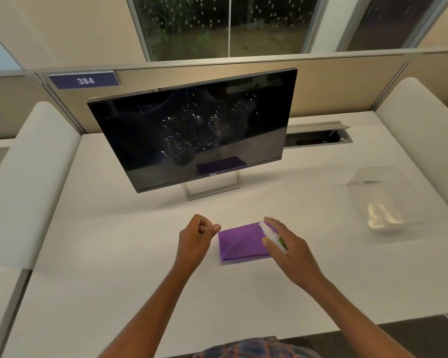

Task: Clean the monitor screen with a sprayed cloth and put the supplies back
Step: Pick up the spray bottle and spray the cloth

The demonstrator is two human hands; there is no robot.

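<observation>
Here, a wide white tabletop fills most of the view, bounded at the back by a beige partition that carries a blue plate marked 384, with dark windows above it. White padded dividers stand along either side of the tabletop.

A dark, switched-off monitor stands on a pale stand toward the back centre, appearing tilted in the wide-angle view; its screen shows speckled bright spots and a reflection of the purple cloth. Behind and to its right, a cable slot is let into the tabletop with its flap open.

Well apart on the right lies a clear plastic container, its contents too faint to tell.

Near the front centre, a folded purple cloth lies flat on the tabletop. The right hand hovers over the cloth's right edge, its fingers wrapped around a small white spray bottle with a green label, the nozzle end pointing up and left over the cloth. The left hand is just beside the cloth's left edge, its fingers curled in a loose fist that holds nothing visible. A plaid garment shows at the bottom edge.
</observation>
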